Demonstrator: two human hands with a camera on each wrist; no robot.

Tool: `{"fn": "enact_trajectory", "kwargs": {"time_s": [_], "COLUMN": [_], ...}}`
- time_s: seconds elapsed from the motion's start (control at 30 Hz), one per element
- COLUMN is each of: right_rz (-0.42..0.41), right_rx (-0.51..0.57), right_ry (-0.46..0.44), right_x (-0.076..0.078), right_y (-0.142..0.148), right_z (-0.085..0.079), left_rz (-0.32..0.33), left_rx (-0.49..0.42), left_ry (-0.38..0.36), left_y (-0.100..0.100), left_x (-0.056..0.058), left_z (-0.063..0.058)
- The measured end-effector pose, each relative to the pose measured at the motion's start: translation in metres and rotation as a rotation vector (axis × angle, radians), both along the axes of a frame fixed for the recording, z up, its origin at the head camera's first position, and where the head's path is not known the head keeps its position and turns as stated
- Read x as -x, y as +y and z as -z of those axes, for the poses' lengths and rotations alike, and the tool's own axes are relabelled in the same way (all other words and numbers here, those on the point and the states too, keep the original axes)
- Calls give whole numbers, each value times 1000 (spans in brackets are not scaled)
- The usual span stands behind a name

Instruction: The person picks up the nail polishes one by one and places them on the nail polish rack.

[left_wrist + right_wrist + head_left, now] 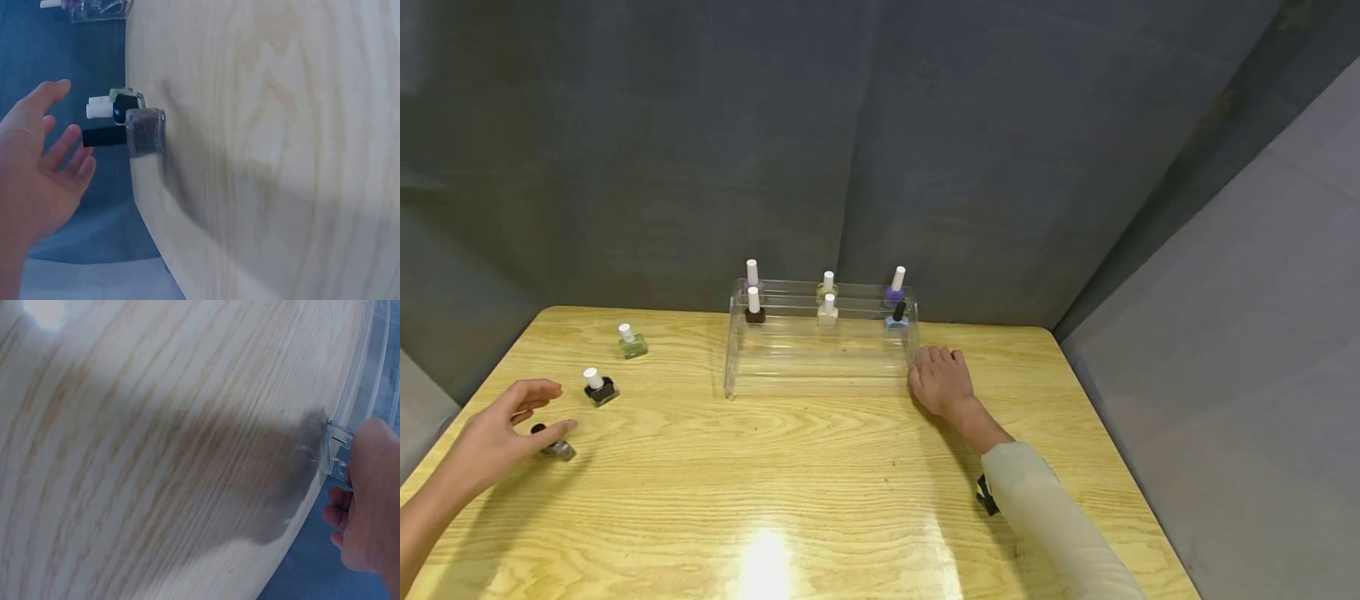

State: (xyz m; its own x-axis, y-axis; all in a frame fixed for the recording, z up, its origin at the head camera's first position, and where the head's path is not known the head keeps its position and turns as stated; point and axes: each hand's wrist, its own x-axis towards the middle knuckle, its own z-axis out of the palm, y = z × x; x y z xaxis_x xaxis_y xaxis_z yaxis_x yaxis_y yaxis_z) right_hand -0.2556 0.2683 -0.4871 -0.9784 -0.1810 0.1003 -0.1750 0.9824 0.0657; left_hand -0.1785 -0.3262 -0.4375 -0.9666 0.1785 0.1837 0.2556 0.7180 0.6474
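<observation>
A clear tiered acrylic rack (823,358) stands at the back of the table, nail polish bottles on its two upper tiers. My right hand (942,382) grips the rack's right end, its fingers curled on the outer side; in the right wrist view the rack's corner (337,450) shows beside the thumb. On the left, my left hand (501,437) hovers with fingers apart over a grey nail polish bottle (559,450) with a black cap. In the left wrist view that grey bottle (145,132) stands just beyond the fingertips, and nothing is held.
A black nail polish bottle (601,390) and a green one (633,344), both white-capped, stand on the left of the table (737,483). Another dark item (987,496) is partly hidden by the right sleeve (1045,508). A dark curtain (700,150) hangs behind the table.
</observation>
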Motion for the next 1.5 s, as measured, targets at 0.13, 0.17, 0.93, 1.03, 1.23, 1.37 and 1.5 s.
{"fn": "enact_trajectory", "kwargs": {"time_s": [0.13,0.17,0.93,1.03,1.23,1.37,1.5], "right_rz": [2,-1,-13,-14,6,13,15], "right_rx": [0,-1,4,2,-12,-10,-10], "right_ry": [-1,3,37,34,-12,-21,-21], "right_x": [-2,-2,0,-1,-2,-2,-1], "right_y": [-2,-2,-1,-1,-2,-2,-2], "right_z": [-3,-3,-1,-2,-4,-4,-4], "left_rz": [35,46,139,137,117,114,121], "left_rx": [30,36,170,184,206,188,147], "left_ry": [-63,-73,25,62,91,100,88], "left_y": [-6,-7,-14,-13,-9,-9,-8], "left_x": [-1,-2,-6,-7,-9,-9,-10], "left_z": [6,7,31,32,33,34,34]}}
